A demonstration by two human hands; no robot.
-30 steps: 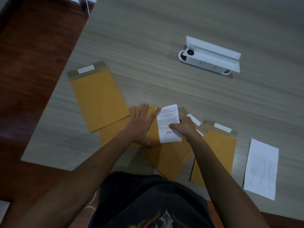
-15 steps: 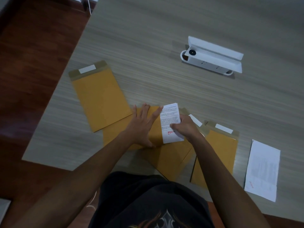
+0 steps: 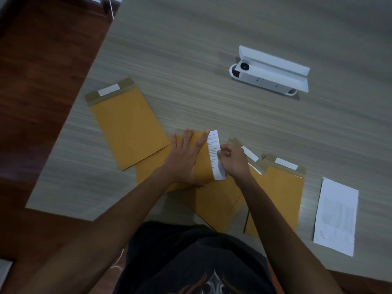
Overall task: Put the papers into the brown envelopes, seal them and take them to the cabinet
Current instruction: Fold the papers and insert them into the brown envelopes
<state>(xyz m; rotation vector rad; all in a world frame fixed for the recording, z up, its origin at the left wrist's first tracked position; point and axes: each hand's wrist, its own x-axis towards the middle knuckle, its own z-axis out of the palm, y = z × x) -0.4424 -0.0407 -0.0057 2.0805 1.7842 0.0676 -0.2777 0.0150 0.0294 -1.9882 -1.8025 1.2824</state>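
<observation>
Paper going into envelope, nothing sealed yet, judging by the flaps still open.

L hand [image 3: 184, 160] flat, fingers spread, pressing on middle envelope [image 3: 203, 160] to pin it. R hand [image 3: 232, 161] pinching folded paper [image 3: 216, 154] at its 3 o'clock edge; only a narrow strip shows, rest looks tucked inside, so the paper is prob. most of the way in. 2nd envelope [image 3: 127, 128] lies at 10 o'clock of the hands, flap open w/ white strip. 3rd envelope [image 3: 282, 192] at 4 o'clock, flap open too. Spare paper [image 3: 336, 213] far at 4 o'clock on table [image 3: 191, 49]. White box [image 3: 273, 75] at 1 o'clock, idle. Next: push paper fully in, keep L pinning so the envelope won't slide, then peel strip, fold flap. Cabinet not in view.
</observation>
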